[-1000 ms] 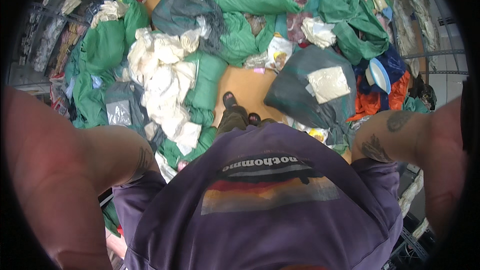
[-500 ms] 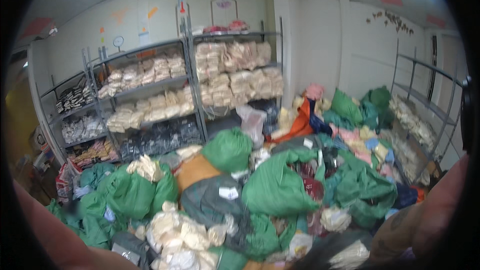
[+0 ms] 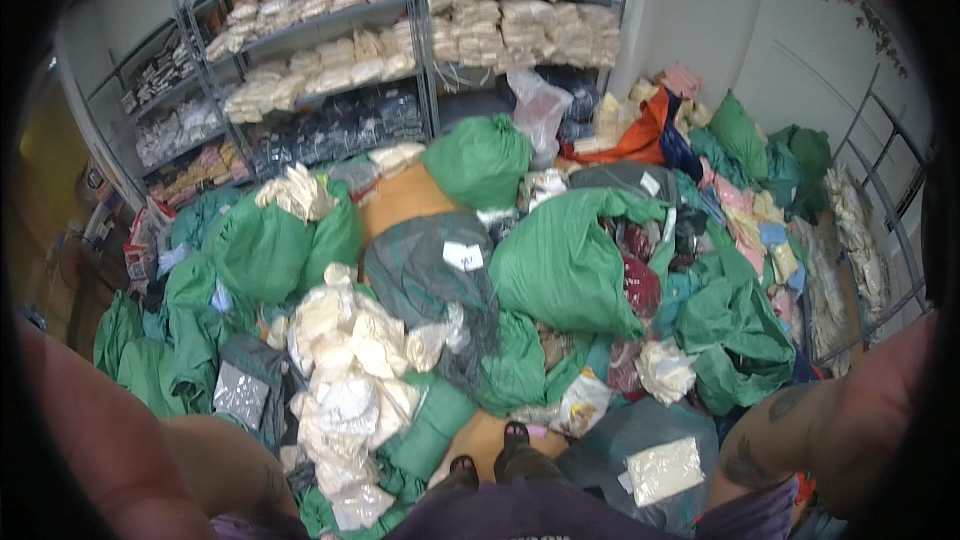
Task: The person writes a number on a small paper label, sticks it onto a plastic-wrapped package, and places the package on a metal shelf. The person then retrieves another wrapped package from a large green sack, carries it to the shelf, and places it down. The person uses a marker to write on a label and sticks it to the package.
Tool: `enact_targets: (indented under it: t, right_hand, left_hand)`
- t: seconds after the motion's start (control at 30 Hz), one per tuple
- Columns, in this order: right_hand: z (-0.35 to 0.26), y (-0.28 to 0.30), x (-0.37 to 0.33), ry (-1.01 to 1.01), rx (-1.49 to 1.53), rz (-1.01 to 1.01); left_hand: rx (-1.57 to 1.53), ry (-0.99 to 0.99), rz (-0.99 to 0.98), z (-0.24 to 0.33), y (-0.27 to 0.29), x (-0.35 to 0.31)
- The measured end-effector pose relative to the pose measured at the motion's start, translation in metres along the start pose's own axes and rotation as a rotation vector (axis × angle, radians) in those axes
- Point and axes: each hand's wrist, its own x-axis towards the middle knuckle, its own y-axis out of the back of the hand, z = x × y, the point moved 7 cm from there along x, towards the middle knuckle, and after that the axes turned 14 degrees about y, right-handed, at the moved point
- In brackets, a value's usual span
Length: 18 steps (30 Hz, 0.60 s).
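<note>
Both my arms are bent and raised at the sides of the view. My left arm rises along the left rim and my right arm along the right rim; both hands are out of sight. Below, my sandalled feet stand on an orange-brown floor. Before them lie a heap of cream cloth pieces, a dark grey sack with a white label, and a large green sack that gapes toward dark red packs. By my right foot a clear-wrapped cream packet rests on another dark sack.
Metal shelves along the back wall hold stacked cream bundles and dark packs. More green sacks crowd the left. An orange cloth and pastel cloths lie at the back right, near another metal rack.
My view has tilted down, so the shelves and pile sit higher in the picture. My feet and purple clothing have come into sight. Both arms stay raised at the sides.
</note>
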Motion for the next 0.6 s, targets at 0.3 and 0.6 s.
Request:
enact_targets:
  t: [0.3,0.6]
  right_hand:
    - [0.058,0.029,0.006,0.161,0.227,0.010]
    - [0.077,0.026,0.020,0.289,0.438,0.100]
  left_hand:
    - [-0.108,0.012,0.053,-0.036,-0.057,0.068]
    - [-0.102,-0.021,0.185,0.019,-0.080,0.073]
